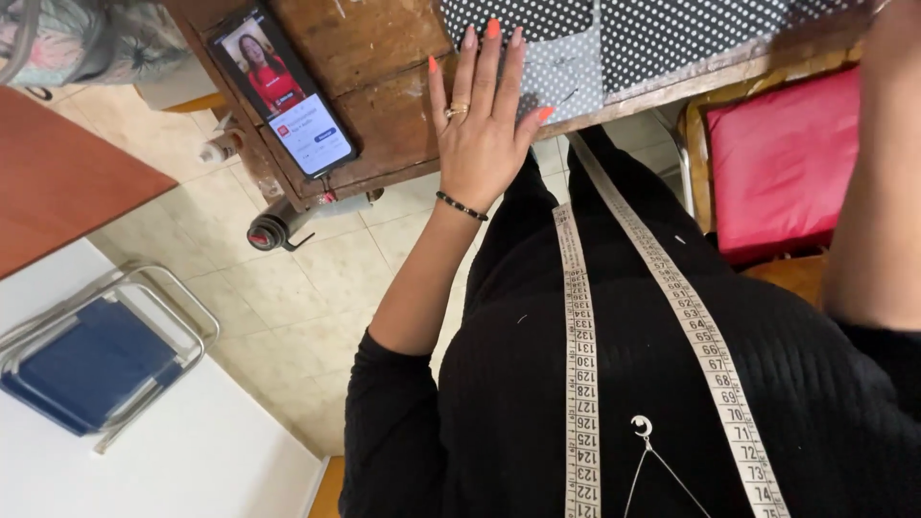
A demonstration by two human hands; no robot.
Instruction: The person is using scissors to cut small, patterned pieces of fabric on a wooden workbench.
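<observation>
Left hand (480, 129) lies flat, fingers spread, palm down on the wooden tabletop (384, 105), fingertips just reaching the edge of the dotted fabric (614, 43); its grip is open, holding nothing. Right hand runs out of frame at upper right, only the forearm (873, 192) showing, so its grip cannot be told. Fabric is spread across the tabletop's far side. A phone (283, 91) lies just left of the hand (screen lit). Measuring tape (580, 364) hangs round the neck. Judgement: a flat, even palm should keep the cloth from creeping.
</observation>
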